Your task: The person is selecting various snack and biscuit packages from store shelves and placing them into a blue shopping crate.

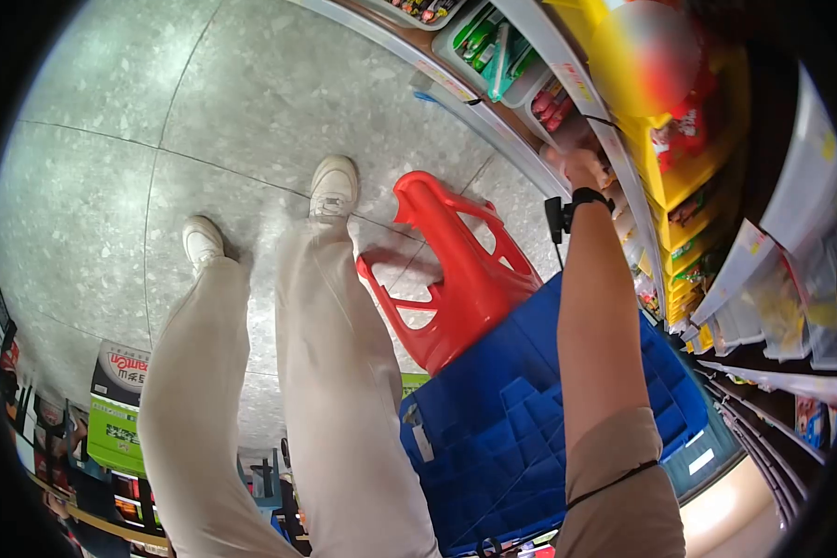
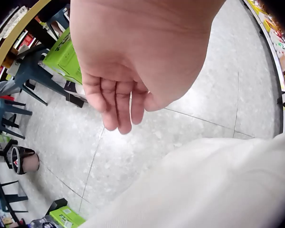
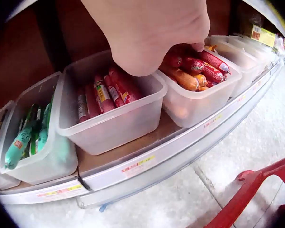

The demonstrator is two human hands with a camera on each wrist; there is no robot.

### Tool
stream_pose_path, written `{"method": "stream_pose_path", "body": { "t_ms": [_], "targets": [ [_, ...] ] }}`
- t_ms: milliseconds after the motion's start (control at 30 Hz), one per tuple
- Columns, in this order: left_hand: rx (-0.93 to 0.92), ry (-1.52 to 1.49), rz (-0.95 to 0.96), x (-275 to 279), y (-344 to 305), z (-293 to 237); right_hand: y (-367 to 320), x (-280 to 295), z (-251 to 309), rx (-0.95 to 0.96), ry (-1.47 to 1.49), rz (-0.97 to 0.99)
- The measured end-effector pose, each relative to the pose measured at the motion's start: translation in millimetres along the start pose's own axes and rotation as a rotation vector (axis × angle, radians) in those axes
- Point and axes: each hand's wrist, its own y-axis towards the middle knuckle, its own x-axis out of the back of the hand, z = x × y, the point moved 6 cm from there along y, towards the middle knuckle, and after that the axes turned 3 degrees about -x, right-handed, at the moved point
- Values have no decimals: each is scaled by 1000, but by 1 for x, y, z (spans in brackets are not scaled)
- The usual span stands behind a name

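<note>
My right hand (image 3: 154, 33) reaches over the low shelf, above a clear plastic bin (image 3: 190, 104) of red and orange wrapped sausages (image 3: 192, 71). Its fingers go behind the palm at the bin, so what they hold, if anything, cannot be told. Beside it stands a bin (image 3: 114, 135) with dark red sausage sticks (image 3: 104, 95); farther left, another bin (image 3: 54, 161) has green and teal packs (image 3: 26, 142). In the head view the same hand (image 1: 581, 169) is at the shelf edge. My left hand (image 2: 133, 71) hangs over the floor, fingers loosely bent and holding nothing.
A red plastic stool (image 1: 474, 288) and a blue crate (image 1: 493, 437) stand between my legs and the shelving. Yellow bins (image 1: 665, 177) rise above the low shelf. Across the tiled floor (image 1: 242, 102) are a green box (image 1: 116, 432) and dark plastic stools (image 2: 33, 71).
</note>
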Motion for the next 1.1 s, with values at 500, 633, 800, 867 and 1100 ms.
{"method": "stream_pose_path", "body": {
  "t_ms": [500, 633, 800, 867, 1100],
  "targets": [
    [-72, -6, 25, -13, -12, -13, 18, 29, -24, 502, 237, -280],
    [-100, -34, 30, -49, -32, -2, 78, -8, -24, 697, 484, -216],
    [-148, -29, 16, -117, -71, -67, 78, -29, -26, 518, 580, -187],
    [-163, -25, 9, -146, -108, -98, 33, -6, -16, 437, 425, -150],
    [-253, -52, -4, -173, -196, -161, -77, -45, -4, -171, 1096, 256]
  ]
}}
